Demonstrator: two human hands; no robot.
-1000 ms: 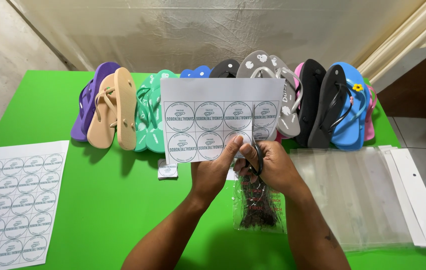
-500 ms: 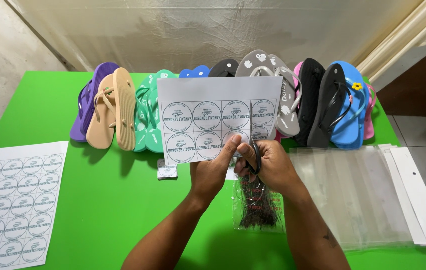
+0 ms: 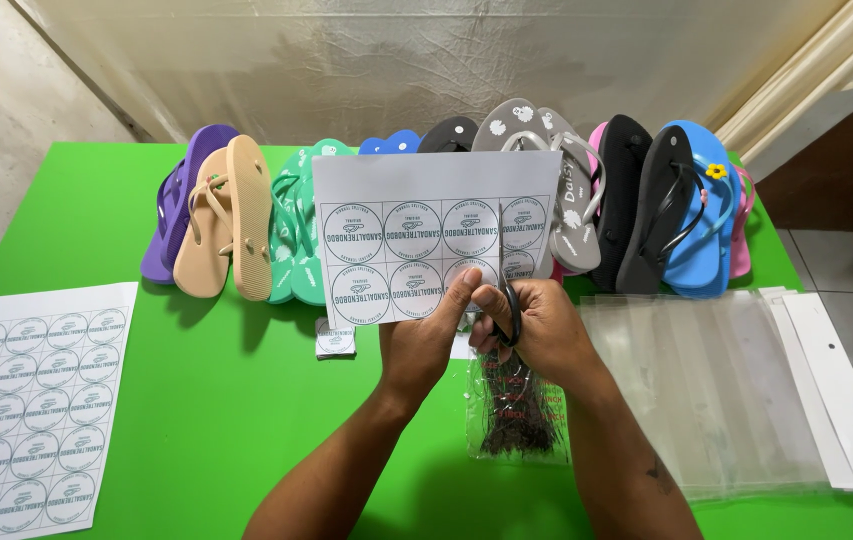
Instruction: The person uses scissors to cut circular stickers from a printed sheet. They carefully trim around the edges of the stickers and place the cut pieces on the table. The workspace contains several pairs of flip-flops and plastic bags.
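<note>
while the left hand (image 3: 426, 335) pinches the label sheet (image 3: 426, 235), the right hand (image 3: 536, 325) grips scissors (image 3: 508, 300) above a clear bag (image 3: 516, 415)

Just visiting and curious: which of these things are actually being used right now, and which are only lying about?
In use: label sheet, held by left hand; scissors in right hand.

Lying about: flip-flops, second label sheet, clear bags, small packet, cut label.

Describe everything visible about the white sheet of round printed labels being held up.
The white paper sheet of round printed labels shows two rows of grey-ringed circles, upright, facing the camera, before the flip-flops. The left hand pinches its lower edge; black-handled scissors in the right hand cut upward between label columns.
</note>
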